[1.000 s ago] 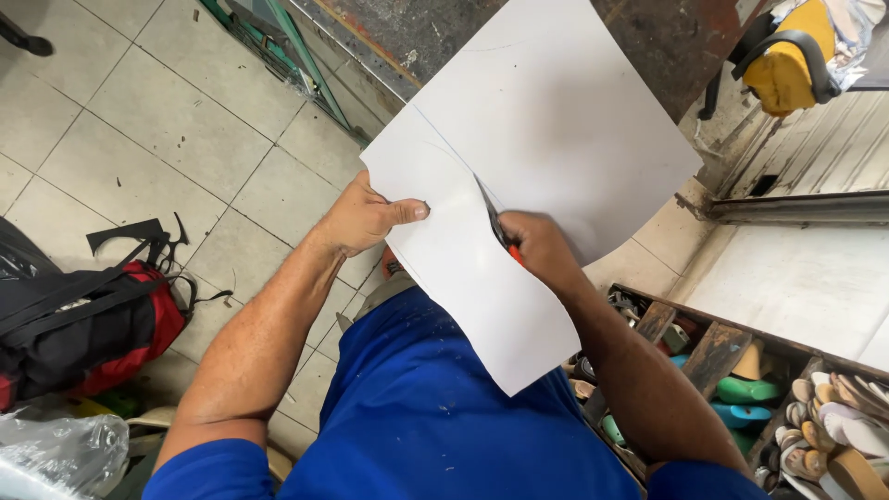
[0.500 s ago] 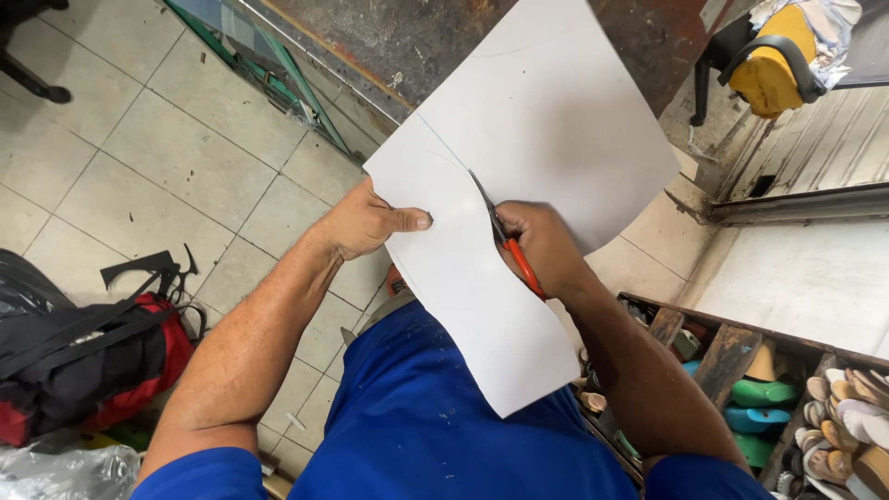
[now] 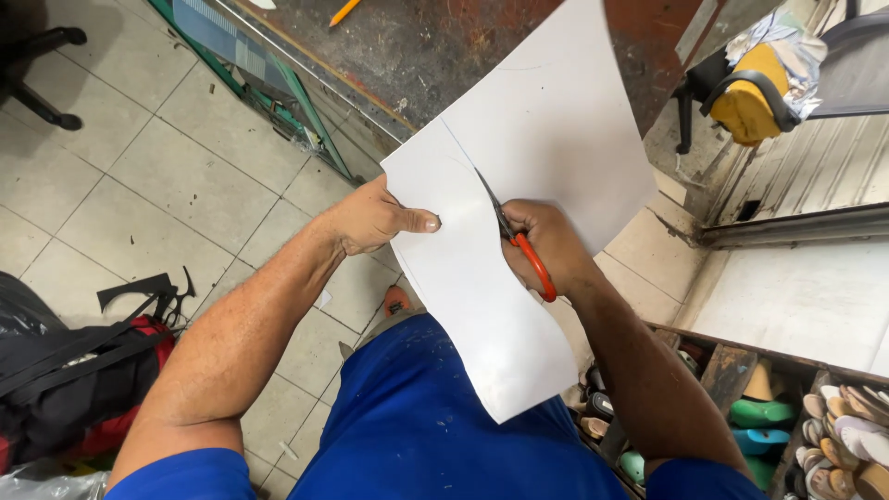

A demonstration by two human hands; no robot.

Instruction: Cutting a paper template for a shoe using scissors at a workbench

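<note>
A large white sheet is held up in front of me over a dark, stained workbench. My left hand pinches the sheet's left edge, thumb on top. Orange-handled scissors are gripped in my right hand, their blades inside a cut that runs up the sheet along a thin drawn line. The strip left of the cut hangs down toward my blue shorts.
A red and black bag lies on the tiled floor at lower left. A yellow chair stands at upper right. Shelves with shoe lasts and soles sit at lower right. An orange pencil lies on the bench.
The scissors have advanced a little further up the sheet along the line. Both hands and the sheet sit slightly lower and further right in view.
</note>
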